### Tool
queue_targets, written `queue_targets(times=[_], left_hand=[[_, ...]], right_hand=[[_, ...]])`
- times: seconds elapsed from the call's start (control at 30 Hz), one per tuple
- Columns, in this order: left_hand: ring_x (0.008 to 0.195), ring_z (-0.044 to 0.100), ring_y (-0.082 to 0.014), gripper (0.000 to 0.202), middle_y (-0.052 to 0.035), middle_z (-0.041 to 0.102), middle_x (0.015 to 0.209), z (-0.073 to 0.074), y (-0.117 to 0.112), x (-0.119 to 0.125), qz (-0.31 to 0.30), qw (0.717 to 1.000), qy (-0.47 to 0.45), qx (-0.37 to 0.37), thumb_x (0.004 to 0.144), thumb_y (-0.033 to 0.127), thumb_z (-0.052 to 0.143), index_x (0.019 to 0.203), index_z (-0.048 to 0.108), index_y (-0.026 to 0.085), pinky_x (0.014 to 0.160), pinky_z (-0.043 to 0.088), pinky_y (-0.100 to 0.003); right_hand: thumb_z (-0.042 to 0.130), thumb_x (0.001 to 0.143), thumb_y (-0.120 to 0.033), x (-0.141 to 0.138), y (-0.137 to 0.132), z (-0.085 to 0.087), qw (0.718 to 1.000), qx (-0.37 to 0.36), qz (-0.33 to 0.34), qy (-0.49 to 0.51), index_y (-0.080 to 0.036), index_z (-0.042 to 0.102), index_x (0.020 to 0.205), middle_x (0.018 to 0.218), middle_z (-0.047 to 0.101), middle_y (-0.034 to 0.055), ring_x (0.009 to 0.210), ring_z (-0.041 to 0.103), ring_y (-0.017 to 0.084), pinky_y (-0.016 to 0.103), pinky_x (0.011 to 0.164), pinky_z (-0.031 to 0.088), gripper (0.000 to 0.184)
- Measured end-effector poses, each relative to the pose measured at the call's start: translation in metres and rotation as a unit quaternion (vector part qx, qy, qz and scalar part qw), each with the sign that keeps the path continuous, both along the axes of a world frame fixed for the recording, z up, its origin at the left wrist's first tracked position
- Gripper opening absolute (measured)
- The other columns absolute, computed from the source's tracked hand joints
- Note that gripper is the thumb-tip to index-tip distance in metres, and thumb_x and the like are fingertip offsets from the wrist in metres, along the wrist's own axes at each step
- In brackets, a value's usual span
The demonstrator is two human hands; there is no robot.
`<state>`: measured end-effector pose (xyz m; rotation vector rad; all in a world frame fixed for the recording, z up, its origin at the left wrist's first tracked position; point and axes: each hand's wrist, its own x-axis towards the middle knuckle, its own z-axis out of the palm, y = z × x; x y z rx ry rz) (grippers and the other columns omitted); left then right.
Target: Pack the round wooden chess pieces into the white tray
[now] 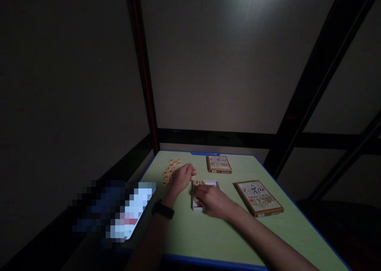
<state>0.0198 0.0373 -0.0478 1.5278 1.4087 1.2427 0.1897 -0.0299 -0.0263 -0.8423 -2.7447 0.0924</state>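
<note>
My right hand [213, 201] reaches into a shallow white box [195, 207], its fingers bent together over a round Chinese chess piece at the left side. More dark-marked chess pieces [199, 182] lie in the box's far left corner. Left of the box, my left hand [184, 176] hovers with its fingers curled closed; whatever is inside them is hidden. Beside that hand, a loose cluster of round, pale chess pieces with red markings [169, 171] is spread on the green table [190, 235].
A printed Chinese chess box lid [258, 197] lies right of my right hand. Another similar printed box [219, 164] sits near the far edge. At the left edge is a bright, pixelated flat screen [133, 211]. Walls [208, 84] enclose the table's far and left sides.
</note>
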Motion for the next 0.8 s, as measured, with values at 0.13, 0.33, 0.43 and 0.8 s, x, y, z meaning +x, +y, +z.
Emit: queue_targets(times=[0.13, 0.33, 0.43, 0.8], left_hand=[[0.067, 0.064, -0.0142, 0.034, -0.0046, 0.072, 0.077, -0.002, -0.003, 0.000, -0.015, 0.996, 0.086, 0.001, 0.093, 0.035, 0.038, 0.075, 0.062, 0.019, 0.061, 0.047, -0.023], [0.073, 0.066, -0.0152, 0.039, -0.0041, 0.074, 0.081, 0.003, -0.008, -0.001, -0.038, 0.988, 0.149, 0.002, 0.094, 0.038, 0.036, 0.076, 0.065, 0.020, 0.068, 0.049, -0.024], [0.072, 0.066, -0.0152, 0.039, -0.0041, 0.074, 0.082, 0.005, -0.009, -0.001, -0.042, 0.985, 0.166, 0.008, 0.094, 0.037, 0.036, 0.075, 0.065, 0.020, 0.068, 0.048, -0.024], [0.080, 0.065, -0.0168, 0.031, -0.0022, 0.075, 0.080, 0.002, -0.011, -0.001, -0.061, 0.968, 0.245, 0.015, 0.091, 0.035, 0.046, 0.078, 0.071, 0.023, 0.073, 0.045, -0.023]], right_hand=[[0.058, 0.085, -0.009, -0.002, 0.003, -0.001, 1.000, -0.002, -0.006, 0.001, -0.016, 0.067, 0.103, 0.106, 0.066, 0.0102, 0.091, 0.063, 0.021, 0.029, 0.078, 0.051, 0.021], [0.061, 0.084, -0.008, 0.001, 0.006, -0.003, 0.998, -0.025, -0.006, 0.055, -0.017, 0.067, 0.106, 0.108, 0.062, 0.0092, 0.095, 0.063, 0.020, 0.030, 0.083, 0.052, 0.025], [0.063, 0.081, -0.005, 0.009, 0.011, 0.001, 0.988, -0.054, 0.002, 0.144, -0.019, 0.068, 0.100, 0.105, 0.063, 0.0070, 0.096, 0.062, 0.019, 0.029, 0.087, 0.050, 0.024], [0.071, 0.085, -0.029, 0.004, 0.007, 0.008, 0.998, -0.025, -0.057, 0.015, -0.019, 0.069, 0.097, 0.097, 0.070, 0.0084, 0.088, 0.066, 0.022, 0.028, 0.077, 0.047, 0.016]])
